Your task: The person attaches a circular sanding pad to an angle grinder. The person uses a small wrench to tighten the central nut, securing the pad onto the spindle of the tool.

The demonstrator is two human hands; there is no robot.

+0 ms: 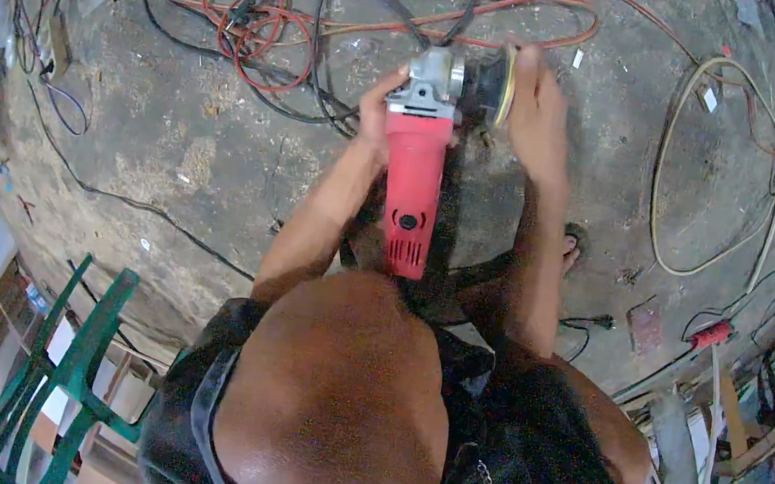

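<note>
A red angle grinder (415,171) with a silver gear head stands out in front of me, its body pointing back toward me. My left hand (379,113) is closed around it from the left, just behind the metal head; some of those fingers are hidden by the tool. On the right side of the head sits a round pad (506,86), black with a yellowish edge, seen nearly edge-on. Against its outer face is my right hand (534,114), slightly blurred, with fingers bent at the rim. How far they wrap round the pad is partly hidden.
Tangled orange and black cables (270,24) lie on the stained concrete floor beyond the grinder. A pale looped hose (663,173) lies at the right, near a red-handled tool (712,335). A green plastic chair (78,366) stands at lower left. A plug (602,321) rests by my right arm.
</note>
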